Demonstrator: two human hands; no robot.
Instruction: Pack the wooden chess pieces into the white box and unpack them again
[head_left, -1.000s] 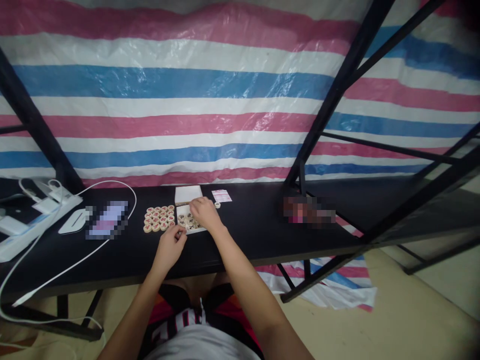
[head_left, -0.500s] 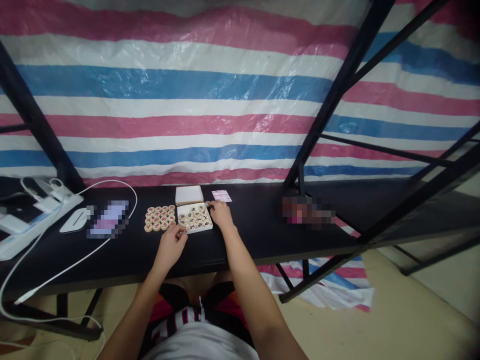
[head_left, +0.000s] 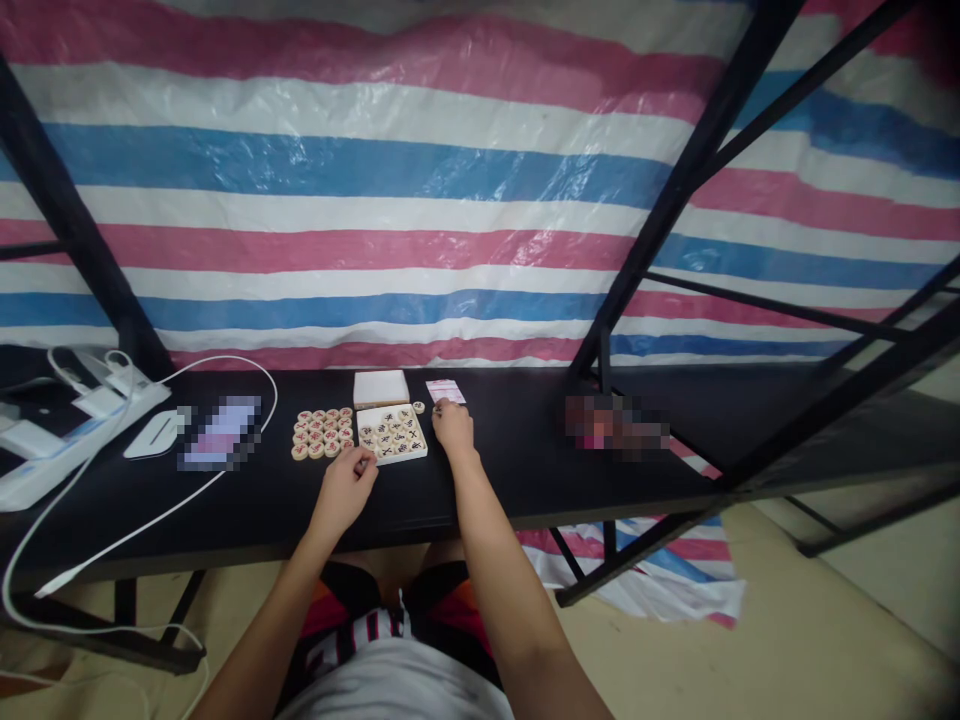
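Observation:
Chinese chess pieces with black characters [head_left: 388,440] lie loosely in a shallow white box [head_left: 405,458]. My left hand [head_left: 346,485] rests at the box's near left corner with fingers curled together; whether they grip its edge or a piece is hidden. Just right of the box, my right hand [head_left: 454,428] is held low over the tabletop, fingers closed and pointing down, and I cannot see what is under the fingertips. One single piece [head_left: 418,407] lies between the box and this hand. Pieces with red characters [head_left: 322,432] stand in neat rows left of the box.
Behind the box is its white lid [head_left: 380,388], with a pink and white card [head_left: 445,391] to its right. Leftward are a blurred-out phone [head_left: 221,432], a white device [head_left: 155,434], cables and a power strip [head_left: 97,410]. A blurred object [head_left: 611,424] lies to the right.
My right hand has shifted right, away from the single piece beside the box, which now shows fully. My left hand has stayed at the box corner. The view has turned slightly.

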